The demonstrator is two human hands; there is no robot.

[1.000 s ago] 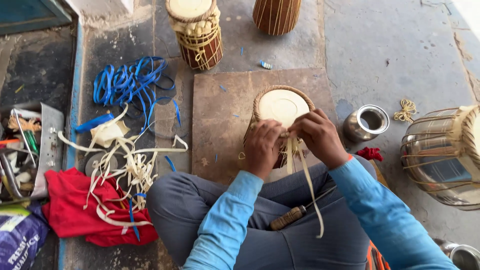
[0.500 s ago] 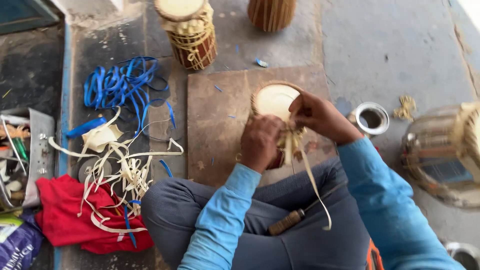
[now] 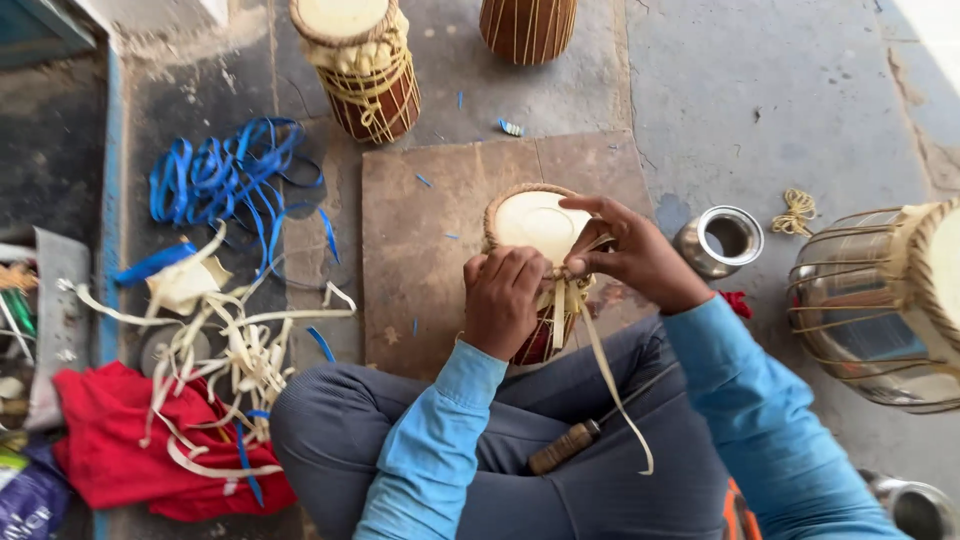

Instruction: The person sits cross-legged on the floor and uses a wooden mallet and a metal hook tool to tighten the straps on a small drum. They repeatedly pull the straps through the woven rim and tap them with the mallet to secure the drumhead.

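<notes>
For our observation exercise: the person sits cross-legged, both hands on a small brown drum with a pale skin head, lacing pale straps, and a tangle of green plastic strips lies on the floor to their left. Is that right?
Not quite. The tangle of plastic strips is blue, not green, as the head view shows. The rest holds: the left hand and right hand are on the small brown drum with a pale skin head, working the pale straps.

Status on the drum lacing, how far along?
Done: the pale skin head sits on the small drum with a woven rim around it. In hand: the left hand steadies the near side while the right hand pinches a pale strap at the rim; its loose tail hangs over the lap. Left: lacing looks unfinished, with spare pale strips lying on the floor and a wooden-handled tool unused on the lap.
</notes>
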